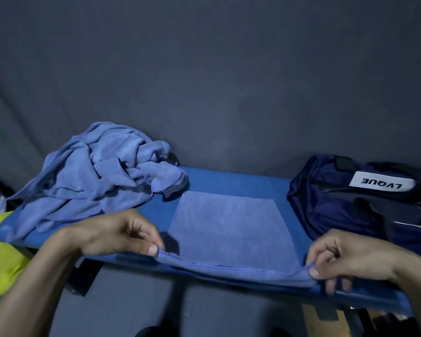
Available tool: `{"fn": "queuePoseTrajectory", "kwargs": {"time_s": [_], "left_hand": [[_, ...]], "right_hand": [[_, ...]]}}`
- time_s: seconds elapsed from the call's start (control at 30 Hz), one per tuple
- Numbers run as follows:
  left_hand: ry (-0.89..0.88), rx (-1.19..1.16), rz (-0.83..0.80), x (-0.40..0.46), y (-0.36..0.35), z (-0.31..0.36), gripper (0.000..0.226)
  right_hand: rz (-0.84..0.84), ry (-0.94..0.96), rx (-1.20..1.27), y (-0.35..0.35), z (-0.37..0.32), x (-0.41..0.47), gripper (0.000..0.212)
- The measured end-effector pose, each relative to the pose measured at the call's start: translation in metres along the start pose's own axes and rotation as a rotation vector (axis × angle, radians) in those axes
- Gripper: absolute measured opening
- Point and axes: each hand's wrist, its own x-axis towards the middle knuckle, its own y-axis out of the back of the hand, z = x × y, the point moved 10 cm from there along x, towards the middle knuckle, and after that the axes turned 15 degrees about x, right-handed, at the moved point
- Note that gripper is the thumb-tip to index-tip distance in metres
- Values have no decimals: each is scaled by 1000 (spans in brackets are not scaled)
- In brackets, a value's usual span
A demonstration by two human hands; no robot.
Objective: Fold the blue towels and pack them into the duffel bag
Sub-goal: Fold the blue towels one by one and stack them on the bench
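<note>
Blue towel (229,227) lay flat on the bench (241,181), roughly mid-bench, its near hem hanging at the near edge. Left hand (122,235) pinched the near-left corner between thumb and curled fingers (153,250); right hand (338,256) pinched the near-right corner the same way, lower fingers tucked beneath the cloth. Both corners were lifted slightly off the surface, hem sagging a little between them

Heap of unfolded towels (95,176) sat at the far-left corner of the bench, one tail reaching close to the flat towel's far-left corner. Duffel bag (357,203) stood at the right end, white label facing up; whether its opening was unzipped could not be told in the dim light. Yellow-green cloth (0,259) showed off the left end, below bench level

Step in hand, as judged: bringing the near hem over to the far hem for a half fold. To do it well:
- keep both pinches right at the corners, tension even, so the hem travels straight
- lift only enough to clear the cloth, carry away toward the far edge
- land corners on corners before letting go, then smooth from the fold outward
- mind the heap's trailing tail; it could get caught under the fold
</note>
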Motion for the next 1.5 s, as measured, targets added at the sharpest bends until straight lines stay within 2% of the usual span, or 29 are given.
{"fn": "queuePoseTrajectory", "kwargs": {"time_s": [0.13, 0.2, 0.33, 0.5, 0.63, 0.77, 0.93, 1.03, 1.13, 1.2, 1.27, 1.37, 1.4, 1.5], "left_hand": [[19, -31, -79, 2, -10, -3, 10], [60, -87, 34, 11, 0, -8, 13], [193, -47, 377, 35, 32, -23, 20], [356, 81, 598, 78, 50, -44, 34], [416, 254, 702, 98, 63, -52, 39], [475, 336, 746, 105, 70, -63, 29], [549, 465, 683, 111, 68, -76, 10], [588, 554, 671, 110, 69, -70, 11], [612, 768, 613, 109, 69, -47, 20], [463, 764, 673, 108, 69, -17, 25], [141, 578, 721, 109, 56, 26, 45], [-206, 464, 564, 122, 11, 76, 72], [-276, 463, 521, 128, -3, 86, 69], [-387, 525, 505, 138, -22, 97, 28]], "right_hand": [[-41, -22, -37, -6, 5, 3, 11], [34, 44, 27, -1, -1, 11, 12], [410, 225, 150, 38, -15, 27, 18], [803, 280, 7, 75, -27, 44, 22], [975, 293, -124, 79, -45, 44, 21], [1058, 291, -145, 89, -45, 52, 22], [1045, 259, -131, 92, -38, 68, 22], [1022, 254, -69, 92, -34, 75, 22], [991, 350, 22, 86, -43, 68, 23], [899, 470, 87, 69, -61, 58, 20], [713, 568, 168, 41, -79, 53, 17], [489, 630, 183, 2, -94, 53, 12], [443, 629, 159, -7, -95, 54, 11], [317, 587, 124, -22, -92, 59, 9]]}}
